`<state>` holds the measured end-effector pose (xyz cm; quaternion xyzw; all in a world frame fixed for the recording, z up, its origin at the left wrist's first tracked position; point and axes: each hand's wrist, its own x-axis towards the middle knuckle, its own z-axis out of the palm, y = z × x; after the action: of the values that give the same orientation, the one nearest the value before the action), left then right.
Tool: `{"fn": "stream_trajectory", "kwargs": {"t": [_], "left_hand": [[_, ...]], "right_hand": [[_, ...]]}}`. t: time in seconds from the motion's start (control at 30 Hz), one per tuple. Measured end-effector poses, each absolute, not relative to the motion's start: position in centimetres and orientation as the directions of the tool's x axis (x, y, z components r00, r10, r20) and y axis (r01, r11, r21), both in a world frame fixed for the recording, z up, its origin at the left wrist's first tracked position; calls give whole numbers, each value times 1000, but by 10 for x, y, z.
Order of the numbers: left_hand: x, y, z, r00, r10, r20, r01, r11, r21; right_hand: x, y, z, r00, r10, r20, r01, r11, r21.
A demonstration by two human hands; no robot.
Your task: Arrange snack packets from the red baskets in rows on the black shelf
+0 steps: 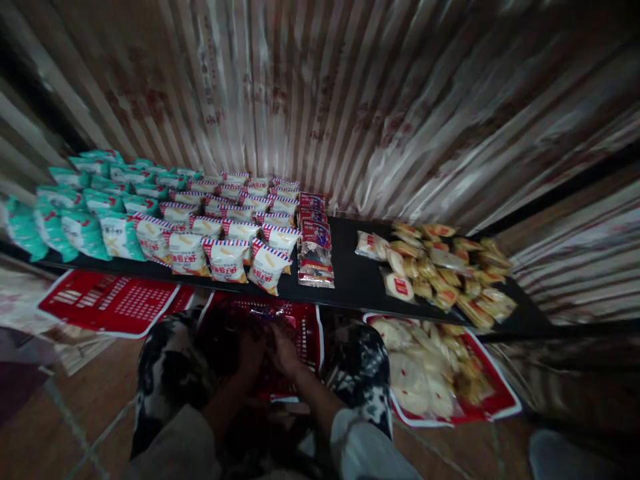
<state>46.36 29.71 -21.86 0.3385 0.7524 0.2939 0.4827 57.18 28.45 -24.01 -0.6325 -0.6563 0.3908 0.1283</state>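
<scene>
Both of my hands reach down into a red basket [313,333] between my knees, below the shelf edge. My left hand [251,350] is in deep shadow, and its fingers are hard to make out. Close beside it, my right hand [284,348] points inward, with its fingertips lost in the dark. Shiny plastic packaging [267,312] shows faintly near the basket's far side, just beyond my hands. Whether either hand grips any of it cannot be seen. Straight ahead on the shelf lies a column of flat red packets [316,235].
A black shelf [345,257] spans the view. It bears teal snack bags [123,235], white snack bags with striped tops [227,260] and a heap of yellowish wrapped packets [440,267]. Under it are a red basket of wrapped packets [505,393] and another red basket [115,303]. Corrugated sheeting [310,100] stands behind.
</scene>
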Motion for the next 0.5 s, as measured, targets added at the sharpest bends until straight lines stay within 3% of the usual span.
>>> {"fn": "stream_trajectory", "kwargs": {"t": [0.07,0.17,0.27,0.4,0.5], "left_hand": [[468,290,-208,-279,829,-484,242,549,800],[473,278,-191,-213,883,-419,246,464,851],[474,266,-175,-159,958,-237,265,273,925],[467,253,-163,-263,965,11,344,83,935],[464,247,-162,-333,943,0,330,116,937]], "right_hand": [[573,282,-232,-213,941,-262,691,-44,-721],[575,280,-215,-197,937,-289,697,-74,-713],[579,277,-197,-112,953,-283,674,-136,-727],[590,267,-179,-22,963,-268,404,-236,-883],[600,252,-171,18,955,-298,181,-296,-938]]}}
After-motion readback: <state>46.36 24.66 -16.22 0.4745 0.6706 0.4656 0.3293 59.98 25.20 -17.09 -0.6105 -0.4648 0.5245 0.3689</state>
